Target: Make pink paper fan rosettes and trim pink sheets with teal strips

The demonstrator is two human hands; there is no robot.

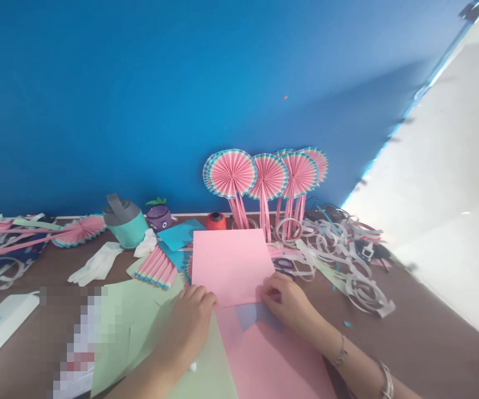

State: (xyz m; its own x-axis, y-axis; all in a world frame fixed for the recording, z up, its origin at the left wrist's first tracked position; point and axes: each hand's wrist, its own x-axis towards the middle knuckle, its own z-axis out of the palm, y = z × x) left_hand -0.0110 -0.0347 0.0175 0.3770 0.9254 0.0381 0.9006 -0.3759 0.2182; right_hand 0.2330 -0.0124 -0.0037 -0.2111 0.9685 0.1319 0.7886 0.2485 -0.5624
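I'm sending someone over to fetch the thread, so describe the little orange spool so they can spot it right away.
Look along the blue wall at the back of the brown table. The orange spool stands there, between the purple pot and the pink fan sticks, behind the pink sheet. It is the only small orange cylinder.

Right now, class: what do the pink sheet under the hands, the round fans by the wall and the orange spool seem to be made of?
Pink sheet: thin matte paper, it bends flat under both hands.
Round fans: pleated paper, pink with blue edging; fine creases show.
Orange spool: probably thread on a core; too small to be sure.
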